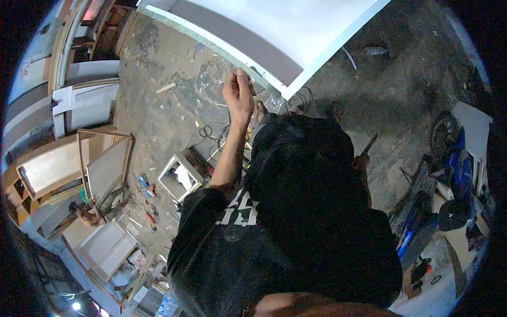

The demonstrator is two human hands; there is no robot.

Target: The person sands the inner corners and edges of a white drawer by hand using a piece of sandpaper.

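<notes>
A large white panel (338,31) with a raised pale rim reaches in from the top, one corner pointing toward me. My left hand (239,98) is raised beside that rim, fingers curled in and thumb on top. Whatever it pinches, if anything, is too small to make out, and I cannot tell whether it touches the rim. Low at my right side, my right hand (361,161) is wrapped round a slim dark stick-like tool (372,143), which angles up and away. My body partly hides that hand, and the tool's exact kind is unclear.
Cables (206,132) lie near my feet, beside a small open white box (182,177). Power tools (146,186) and a wood strip (166,88) are on the floor. Wooden frames (105,164) lean at left. A blue motorbike (459,164) stands at right, with a black cap (453,214).
</notes>
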